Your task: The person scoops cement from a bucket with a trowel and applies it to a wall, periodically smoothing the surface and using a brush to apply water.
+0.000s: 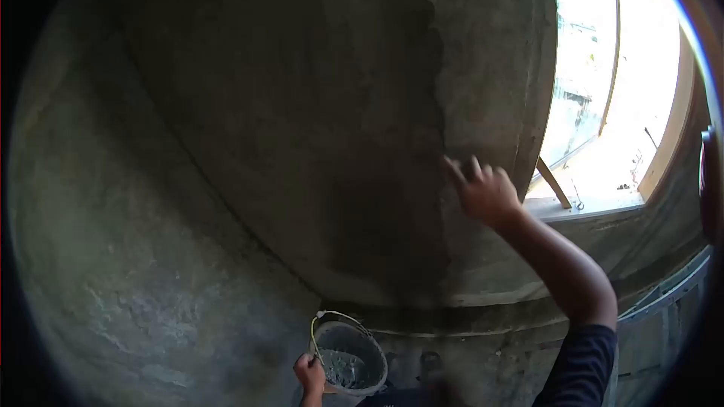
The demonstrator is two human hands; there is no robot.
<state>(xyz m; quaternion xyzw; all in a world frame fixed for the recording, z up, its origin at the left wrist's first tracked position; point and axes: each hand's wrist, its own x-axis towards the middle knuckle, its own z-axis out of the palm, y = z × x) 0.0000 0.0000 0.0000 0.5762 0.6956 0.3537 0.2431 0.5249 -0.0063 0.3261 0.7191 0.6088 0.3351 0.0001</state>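
A dark bucket [381,358] with wet grey material inside hangs at the bottom centre. My left hand [310,371] is closed on its yellowish handle at the rim's left side. Up and to the right, my right hand [486,194] is raised against the grey wall [362,105], beside the edge between a darker and a lighter patch of plaster. Its index finger stretches out toward that edge and the other fingers are apart, with nothing visible in them.
An open window with a wooden frame [671,136] is at the upper right, bright outside. A wooden stick [554,183] leans at its sill. Metal rails [664,290] lie at the lower right. Another wall surface [98,218] fills the left.
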